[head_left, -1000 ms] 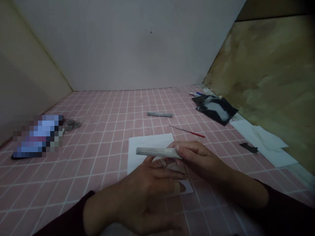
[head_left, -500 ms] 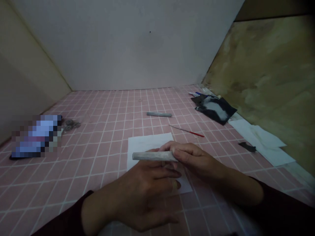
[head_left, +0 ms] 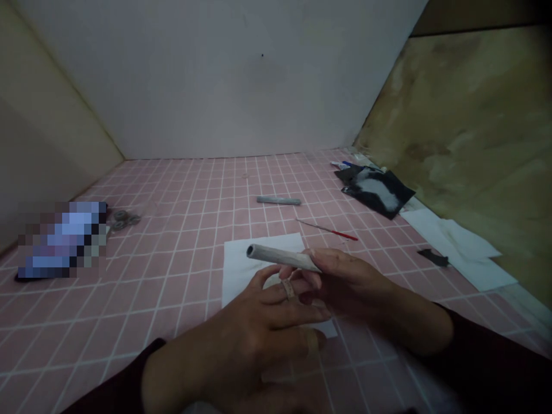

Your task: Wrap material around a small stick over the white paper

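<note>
Right hand (head_left: 349,282) pinches pale tube (head_left: 280,257) by its right end.
Tube's long axis points left and slightly far, open end over white paper sheet (head_left: 245,270); left hand (head_left: 245,333) lies just nearer, fingers loosely curled, empty.

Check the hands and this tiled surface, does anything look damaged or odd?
Two fingers of the left hand are wrapped in tan strips, probably adhesive bandages, which suggests small injuries. The pale hollow tube held in the right hand also looks rough and scuffed along its surface.
</note>
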Tool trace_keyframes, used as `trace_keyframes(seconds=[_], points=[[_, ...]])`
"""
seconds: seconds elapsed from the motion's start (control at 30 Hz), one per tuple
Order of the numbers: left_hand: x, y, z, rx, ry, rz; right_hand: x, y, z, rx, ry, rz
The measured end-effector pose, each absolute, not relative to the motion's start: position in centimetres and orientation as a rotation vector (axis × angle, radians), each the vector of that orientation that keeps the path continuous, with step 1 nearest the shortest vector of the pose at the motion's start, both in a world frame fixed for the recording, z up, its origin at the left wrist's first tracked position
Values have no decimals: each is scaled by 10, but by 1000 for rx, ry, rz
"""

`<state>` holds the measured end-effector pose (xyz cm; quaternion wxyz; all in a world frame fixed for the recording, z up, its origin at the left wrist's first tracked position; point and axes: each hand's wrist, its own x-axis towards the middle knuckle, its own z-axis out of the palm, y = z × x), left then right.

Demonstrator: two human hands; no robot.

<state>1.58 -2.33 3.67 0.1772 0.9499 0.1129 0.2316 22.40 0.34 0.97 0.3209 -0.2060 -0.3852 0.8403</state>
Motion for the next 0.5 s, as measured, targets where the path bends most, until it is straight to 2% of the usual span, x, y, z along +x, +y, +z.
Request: trace_keyframes(seconds=[0.5], points=[[18, -24, 34, 2683, 348, 607, 221, -3, 5, -513, -915, 2258]])
